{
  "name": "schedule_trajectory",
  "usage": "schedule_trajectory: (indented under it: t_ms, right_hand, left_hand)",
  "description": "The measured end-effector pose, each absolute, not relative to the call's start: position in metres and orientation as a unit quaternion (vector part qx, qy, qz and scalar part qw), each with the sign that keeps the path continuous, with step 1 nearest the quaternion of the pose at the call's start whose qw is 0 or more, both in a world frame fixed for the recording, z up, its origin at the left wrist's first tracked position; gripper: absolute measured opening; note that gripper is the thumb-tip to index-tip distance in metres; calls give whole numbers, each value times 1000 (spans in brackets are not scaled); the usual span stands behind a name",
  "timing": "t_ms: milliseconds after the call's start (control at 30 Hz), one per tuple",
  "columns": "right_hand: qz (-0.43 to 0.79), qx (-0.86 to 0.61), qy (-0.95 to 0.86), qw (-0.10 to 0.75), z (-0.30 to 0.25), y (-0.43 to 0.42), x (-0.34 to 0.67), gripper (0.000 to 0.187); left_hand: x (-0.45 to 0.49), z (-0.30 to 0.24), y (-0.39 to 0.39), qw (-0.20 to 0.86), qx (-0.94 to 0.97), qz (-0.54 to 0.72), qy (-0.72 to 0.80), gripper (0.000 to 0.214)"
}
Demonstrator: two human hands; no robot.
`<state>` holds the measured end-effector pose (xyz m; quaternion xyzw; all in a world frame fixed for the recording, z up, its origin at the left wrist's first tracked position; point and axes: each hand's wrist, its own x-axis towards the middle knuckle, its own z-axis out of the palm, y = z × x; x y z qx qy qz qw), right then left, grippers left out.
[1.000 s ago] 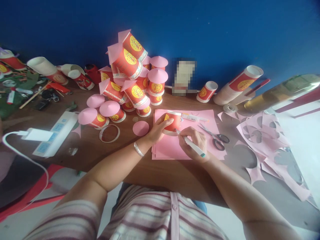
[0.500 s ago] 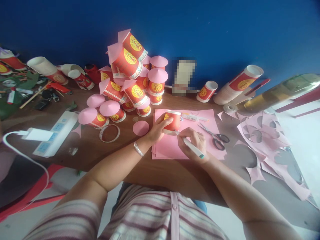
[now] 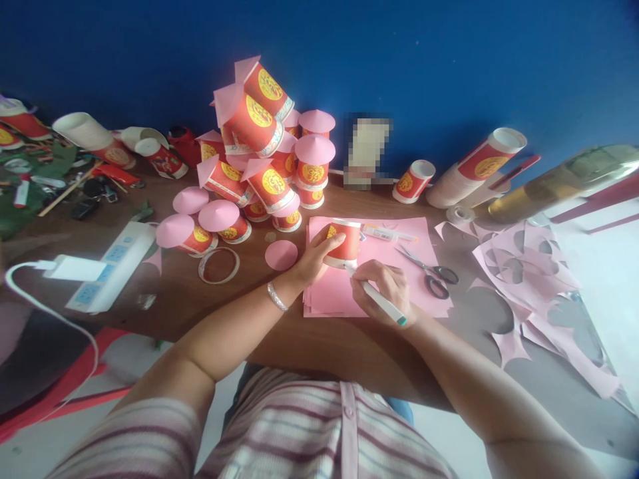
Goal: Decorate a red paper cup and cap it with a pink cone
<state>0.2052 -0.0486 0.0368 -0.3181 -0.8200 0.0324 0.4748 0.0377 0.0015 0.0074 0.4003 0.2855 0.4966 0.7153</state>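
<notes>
A red paper cup (image 3: 345, 242) with a yellow emblem is gripped by my left hand (image 3: 317, 258), thumb across its front. Its white band faces down toward me. My right hand (image 3: 384, 286) pinches a white marker pen (image 3: 383, 303) with a green end, and the tip is at the cup's white band. Pink paper sheets (image 3: 329, 299) lie stacked beneath both hands. On the sheets, to the right, are scissors (image 3: 429, 273) with dark handles and a second white marker (image 3: 382, 233) with an orange end.
Several red cups with pink cone tops (image 3: 254, 120) are piled at the back left. A power strip (image 3: 112, 269) with a white charger lies left. Pink paper scraps (image 3: 529, 266) cover the right side. A pink disc (image 3: 281, 255) and tape roll (image 3: 460, 214) lie nearby.
My right hand and the marker have shifted slightly left and down along the cup's band. The cup is tipped a little differently in my left hand.
</notes>
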Motion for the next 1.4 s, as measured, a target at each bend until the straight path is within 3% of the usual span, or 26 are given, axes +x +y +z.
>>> schedule_trajectory:
  t_ms: [1400]
  right_hand:
    - [38,-329,-829,450,37,-51,202,17]
  left_hand:
    - [37,8,0,702,423,496,287,33]
